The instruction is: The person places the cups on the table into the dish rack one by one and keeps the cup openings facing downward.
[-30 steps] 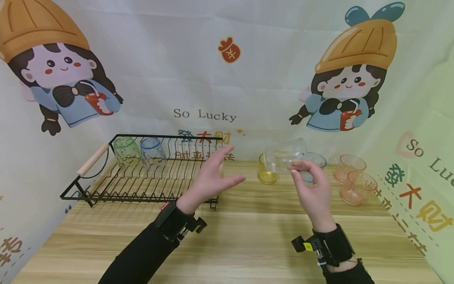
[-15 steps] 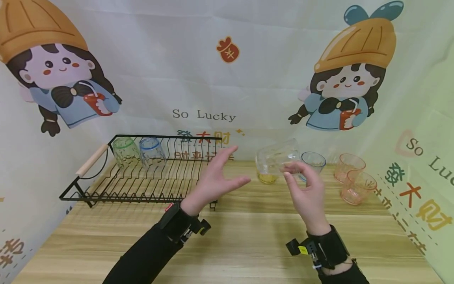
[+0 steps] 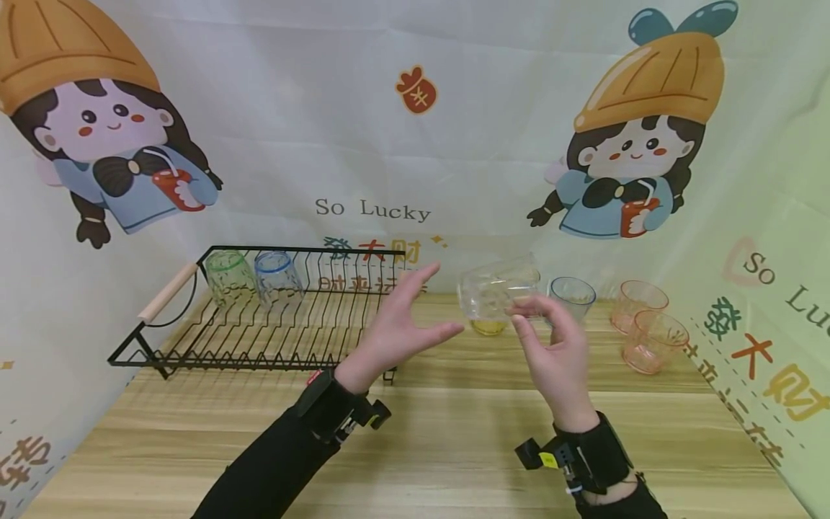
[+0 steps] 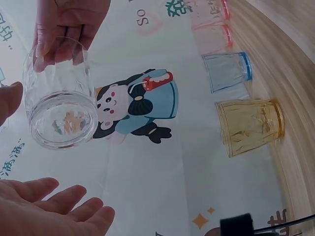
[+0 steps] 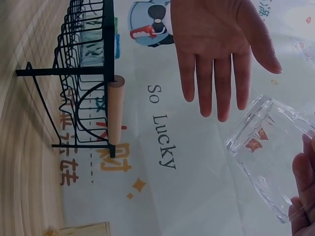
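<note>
My right hand point(image 3: 554, 357) pinches a clear drinking glass point(image 3: 496, 288) near its rim, raised above the table and tipped on its side with the base toward the left. In the left wrist view the glass point(image 4: 61, 113) shows its thick round base. My left hand point(image 3: 402, 324) holds nothing; its fingers and thumb are spread apart, facing the glass across a gap. The right wrist view shows the left palm point(image 5: 211, 34) with straight fingers beside the glass base. Behind the held glass, a yellow glass point(image 3: 489, 328) is partly hidden.
A black wire dish rack point(image 3: 279, 364) with wooden handles stands at the left. Upside down in it are a green glass point(image 3: 230, 280) and a blue-rimmed glass point(image 3: 279, 280). On the right of the table are another blue-rimmed glass point(image 3: 573, 292) and two pink glasses point(image 3: 638, 306).
My right hand has carried the clear glass left, so it now covers much of the yellow glass. The left hand has shifted slightly right, fingers still spread.
</note>
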